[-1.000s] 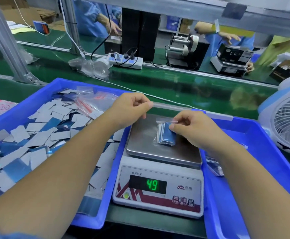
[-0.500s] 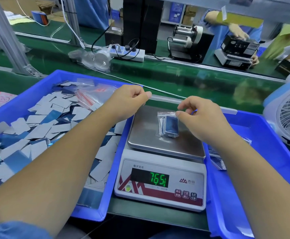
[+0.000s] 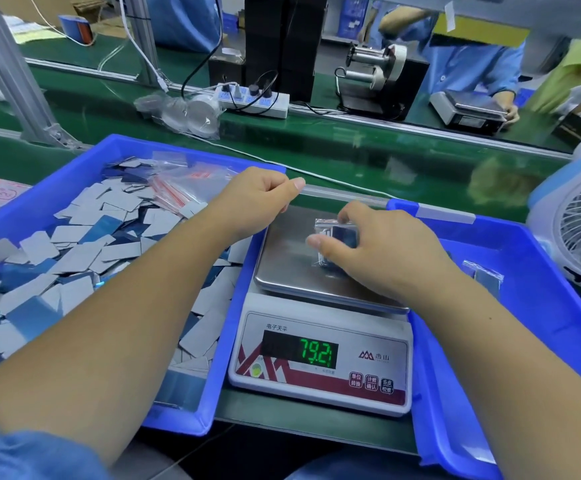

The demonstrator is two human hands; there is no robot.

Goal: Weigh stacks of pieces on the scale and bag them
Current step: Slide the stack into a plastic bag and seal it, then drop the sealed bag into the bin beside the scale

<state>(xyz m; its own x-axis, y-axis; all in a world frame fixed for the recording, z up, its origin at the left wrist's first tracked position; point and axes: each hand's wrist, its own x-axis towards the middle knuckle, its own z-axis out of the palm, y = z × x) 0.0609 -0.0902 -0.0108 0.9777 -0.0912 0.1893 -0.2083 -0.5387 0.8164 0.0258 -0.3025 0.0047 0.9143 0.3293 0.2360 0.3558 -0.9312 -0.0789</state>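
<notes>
The bagged stack (image 3: 337, 242) is gripped by the right hand (image 3: 382, 251), the thumb set against its near left side and the fingers curled over its far edge, and it is held on the steel platter of the scale (image 3: 320, 344). The stack is seen as a small clear plastic bag, creased and glossy, with thin rectangular pieces inside showing a dark blue face and pale edges. The left hand (image 3: 258, 199) is held in a loose fist above the platter's far left corner, thumb laid against the forefinger; whether anything is pinched there cannot be told. Green digits reading 79.2 are shown on the scale's display. To the left, a blue tray (image 3: 213, 403) is filled with loose pieces (image 3: 74, 258), grey and blue, lying in disorder, and empty zip bags (image 3: 185, 185) with red strips are laid at its far end. To the right, a second blue tray (image 3: 541, 306) holds another filled bag (image 3: 483, 275) near its right wall. A white fan (image 3: 580, 233) stands just beside that tray, on the green table (image 3: 351, 157).
</notes>
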